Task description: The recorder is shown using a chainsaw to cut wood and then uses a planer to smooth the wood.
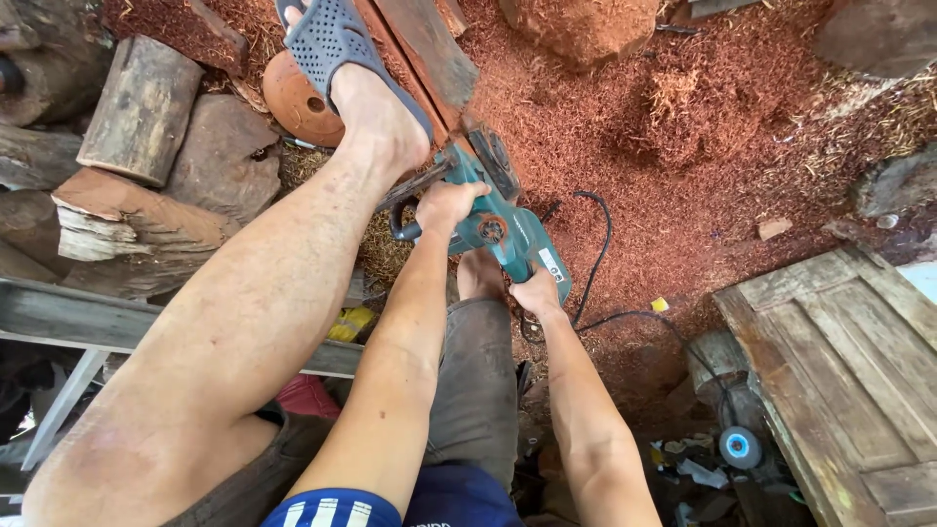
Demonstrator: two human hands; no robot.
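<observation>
One teal electric saw (503, 229) is sitting against a reddish plank (429, 44), low over the sawdust floor (703, 127). The left hand (444, 207) is wrapping its grip around the front handle; the right hand (535, 293) is apparently clasping the rear handle, fingers partly hidden. One sandalled foot (356, 83) is pressing the plank. One black cord (595, 254) is trailing behind.

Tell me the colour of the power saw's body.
Teal green, with black handles, on the power saw; the head view shows it best.

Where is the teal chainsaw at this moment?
Head view, centre: the teal chainsaw is gripped by both hands, left hand and right hand, beside the sandalled foot.
</observation>
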